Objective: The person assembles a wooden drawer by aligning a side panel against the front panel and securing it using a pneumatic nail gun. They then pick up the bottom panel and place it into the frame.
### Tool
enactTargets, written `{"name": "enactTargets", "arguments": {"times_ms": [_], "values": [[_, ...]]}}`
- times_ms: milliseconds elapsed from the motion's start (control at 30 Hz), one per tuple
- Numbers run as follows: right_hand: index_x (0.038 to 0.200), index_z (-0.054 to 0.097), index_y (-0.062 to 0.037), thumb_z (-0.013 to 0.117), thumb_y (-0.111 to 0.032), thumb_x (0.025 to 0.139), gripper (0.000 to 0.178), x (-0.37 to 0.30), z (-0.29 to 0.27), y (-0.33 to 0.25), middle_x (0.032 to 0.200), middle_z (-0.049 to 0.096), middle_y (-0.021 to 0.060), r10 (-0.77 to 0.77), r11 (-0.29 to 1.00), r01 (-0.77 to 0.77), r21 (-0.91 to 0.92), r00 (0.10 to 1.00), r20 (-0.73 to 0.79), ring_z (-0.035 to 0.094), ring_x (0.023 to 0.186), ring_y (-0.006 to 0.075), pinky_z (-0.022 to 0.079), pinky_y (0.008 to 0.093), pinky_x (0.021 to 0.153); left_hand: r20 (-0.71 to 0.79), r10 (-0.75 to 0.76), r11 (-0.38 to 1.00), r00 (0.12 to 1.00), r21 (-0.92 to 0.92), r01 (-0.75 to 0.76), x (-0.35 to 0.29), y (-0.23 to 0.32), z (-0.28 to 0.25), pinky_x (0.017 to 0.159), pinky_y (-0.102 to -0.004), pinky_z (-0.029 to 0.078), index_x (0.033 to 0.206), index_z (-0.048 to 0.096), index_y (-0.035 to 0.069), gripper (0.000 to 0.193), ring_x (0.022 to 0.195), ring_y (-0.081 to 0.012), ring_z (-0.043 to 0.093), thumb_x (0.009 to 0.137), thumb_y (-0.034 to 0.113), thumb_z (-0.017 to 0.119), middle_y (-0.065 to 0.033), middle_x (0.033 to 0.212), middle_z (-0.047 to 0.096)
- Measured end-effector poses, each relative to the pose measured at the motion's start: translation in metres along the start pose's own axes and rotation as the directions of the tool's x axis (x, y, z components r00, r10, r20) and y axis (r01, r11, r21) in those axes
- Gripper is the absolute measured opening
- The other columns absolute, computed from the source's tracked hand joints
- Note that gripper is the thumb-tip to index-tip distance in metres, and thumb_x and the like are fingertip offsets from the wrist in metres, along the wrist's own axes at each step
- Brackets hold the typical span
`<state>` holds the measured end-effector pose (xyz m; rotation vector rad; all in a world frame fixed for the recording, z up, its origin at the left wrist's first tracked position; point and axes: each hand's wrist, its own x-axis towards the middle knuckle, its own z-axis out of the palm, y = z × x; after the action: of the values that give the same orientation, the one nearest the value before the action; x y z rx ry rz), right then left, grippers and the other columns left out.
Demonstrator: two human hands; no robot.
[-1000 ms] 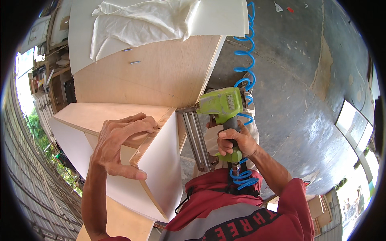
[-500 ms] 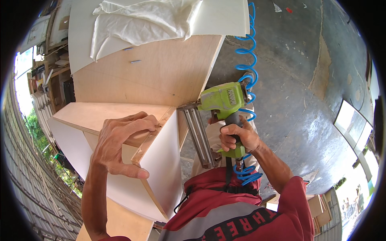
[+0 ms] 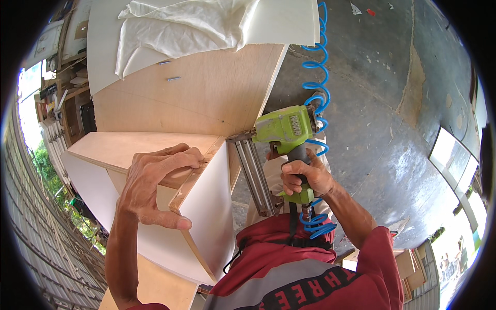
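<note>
My right hand (image 3: 307,173) is wrapped around the black grip of a green nail gun (image 3: 281,125). The gun's nose meets the far end of a plywood edge on a box-like cabinet (image 3: 204,206) with white faces. Its long metal magazine (image 3: 253,175) slants down toward my waist. My left hand (image 3: 157,181) grips the same cabinet edge, fingers curled over the top and thumb stretched along the near corner. Part of the edge is hidden beneath that hand. A coiled blue air hose (image 3: 316,227) is joined to the base of the gun's handle.
Beyond the cabinet lies a plywood panel (image 3: 181,106) with two small strips of staples or nails (image 3: 174,79). A white cloth (image 3: 191,26) is draped over a white sheet (image 3: 284,23) there. Concrete floor (image 3: 372,113) spreads to the right, and shelving (image 3: 77,88) stands far left.
The nail gun has shifted very slightly left at the cabinet's edge. My left hand keeps its place.
</note>
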<state>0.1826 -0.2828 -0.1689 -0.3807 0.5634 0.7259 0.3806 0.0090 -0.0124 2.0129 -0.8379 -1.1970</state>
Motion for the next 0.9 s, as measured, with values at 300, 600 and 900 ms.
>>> {"name": "enactTargets", "arguments": {"times_ms": [300, 600, 900], "values": [[0.128, 0.058, 0.0063, 0.069, -0.010, 0.098, 0.037, -0.0017, 0.0040, 0.0001, 0.062, 0.045, 0.0020, 0.027, 0.999, -0.026, 0.029, 0.999, -0.030, 0.050, 0.049, 0.0154, 0.053, 0.0380, 0.056, -0.004, 0.007, 1.000, 1.000, 0.006, -0.007, 0.0005, -0.0003, 0.0005, 0.082, -0.0428, 0.055, 0.113, 0.064, -0.003, 0.091, 0.093, -0.0431, 0.070, 0.055, 0.064, 0.083, -0.0272, 0.110, 0.068], [0.131, 0.056, 0.0067, 0.064, -0.013, 0.098, 0.040, 0.0010, 0.0058, -0.0006, 0.059, 0.042, -0.0023, 0.037, 0.998, -0.039, -0.054, 0.999, -0.028, 0.046, 0.047, 0.0113, 0.047, 0.0335, 0.054, -0.036, -0.010, 1.000, 0.999, 0.016, 0.010, 0.0019, 0.0025, 0.0007, 0.080, -0.0420, 0.055, 0.114, 0.066, 0.004, 0.086, 0.093, -0.0410, 0.072, 0.055, 0.064, 0.083, -0.0172, 0.108, 0.073], [0.131, 0.057, 0.0040, 0.063, -0.013, 0.097, 0.038, 0.0012, 0.0073, -0.0005, 0.058, 0.041, -0.0028, 0.082, 0.996, -0.084, -0.038, 0.995, -0.063, 0.045, 0.048, 0.0113, 0.047, 0.0340, 0.055, -0.058, 0.016, 1.000, 0.998, -0.007, -0.017, -0.0008, -0.0003, 0.0028, 0.083, -0.0406, 0.057, 0.114, 0.068, 0.002, 0.086, 0.096, -0.0411, 0.073, 0.054, 0.061, 0.085, -0.0201, 0.111, 0.074]]}}
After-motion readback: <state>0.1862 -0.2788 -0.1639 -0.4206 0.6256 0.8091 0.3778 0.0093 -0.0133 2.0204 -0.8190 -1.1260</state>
